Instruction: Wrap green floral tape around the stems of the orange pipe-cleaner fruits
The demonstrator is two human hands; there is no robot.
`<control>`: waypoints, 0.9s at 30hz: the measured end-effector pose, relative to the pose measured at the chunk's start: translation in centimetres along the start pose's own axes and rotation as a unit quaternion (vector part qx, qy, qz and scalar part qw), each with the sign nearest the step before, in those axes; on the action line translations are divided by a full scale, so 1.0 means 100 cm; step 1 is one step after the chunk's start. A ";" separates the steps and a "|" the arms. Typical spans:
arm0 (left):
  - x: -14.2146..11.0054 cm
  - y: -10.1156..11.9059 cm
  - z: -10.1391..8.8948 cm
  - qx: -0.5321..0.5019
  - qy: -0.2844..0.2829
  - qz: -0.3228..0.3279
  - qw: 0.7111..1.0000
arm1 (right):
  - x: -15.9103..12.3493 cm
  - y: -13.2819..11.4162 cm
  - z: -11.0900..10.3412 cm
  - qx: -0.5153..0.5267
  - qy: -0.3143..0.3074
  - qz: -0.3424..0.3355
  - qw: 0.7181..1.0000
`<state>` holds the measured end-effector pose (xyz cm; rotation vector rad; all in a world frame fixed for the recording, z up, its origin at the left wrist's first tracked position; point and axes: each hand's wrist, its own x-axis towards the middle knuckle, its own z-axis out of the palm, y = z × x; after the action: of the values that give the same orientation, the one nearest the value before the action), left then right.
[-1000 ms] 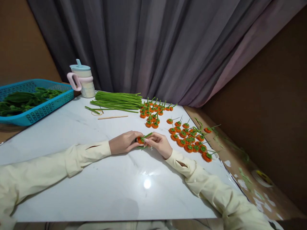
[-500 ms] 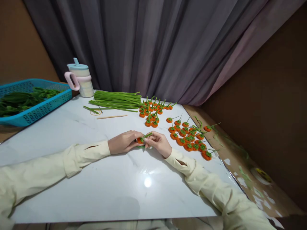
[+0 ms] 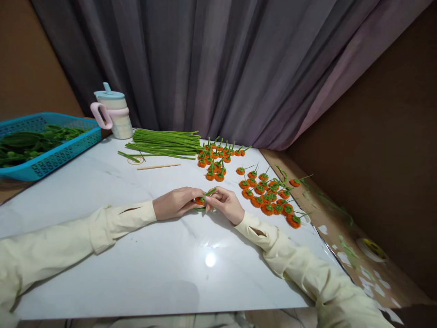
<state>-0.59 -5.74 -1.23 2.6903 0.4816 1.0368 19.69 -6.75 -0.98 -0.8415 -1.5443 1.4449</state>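
Note:
Near the middle of the white table point(image 3: 143, 269), my two hands meet around a small orange pipe-cleaner persimmon point(image 3: 199, 200) with a green top. My left hand point(image 3: 177, 202) is closed on its orange body, which the fingers partly cover. With thumb and finger, my right hand point(image 3: 227, 205) pinches the green pipe-cleaner stem point(image 3: 210, 192) rising from it. A bit of green shows under the fingertips, too hidden to make out. Several similar orange pieces point(image 3: 268, 209) with green tops and thin wire ends lie right of my right hand.
Farther back stand more orange pieces point(image 3: 210, 175) with thick green stems. Left of them lies a bundle of green pipe cleaners point(image 3: 167, 142), with a thin wooden stick point(image 3: 159, 167) in front. A lidded tumbler point(image 3: 119, 120) and a blue basket point(image 3: 51, 161) of greenery occupy the left.
Both hands keep the same grip on the orange persimmon and its green stem. The view has shifted very slightly; nothing else visibly moved.

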 end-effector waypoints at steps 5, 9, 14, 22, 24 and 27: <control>0.000 0.001 0.000 0.003 -0.002 -0.011 1.000 | 0.000 0.000 0.001 -0.009 0.003 -0.008 1.000; 0.000 0.003 -0.001 0.003 -0.011 -0.020 1.000 | 0.000 -0.001 0.000 -0.010 0.004 -0.013 1.000; -0.001 0.002 -0.001 0.012 -0.004 -0.018 1.000 | 0.000 -0.002 0.000 -0.015 0.004 -0.021 1.000; 0.000 0.002 -0.003 0.007 -0.009 -0.005 1.000 | -0.001 -0.002 0.000 -0.005 0.005 -0.022 1.000; 0.001 0.002 -0.003 0.002 -0.002 -0.003 1.000 | -0.001 -0.002 0.000 -0.001 0.003 -0.022 1.000; 0.001 0.004 -0.003 -0.006 0.009 -0.011 1.000 | -0.001 -0.002 0.000 0.008 -0.002 -0.020 1.000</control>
<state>-0.63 -6.00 -0.83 2.6619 0.5042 1.0553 19.73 -6.83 -0.81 -0.7946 -1.5423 1.4289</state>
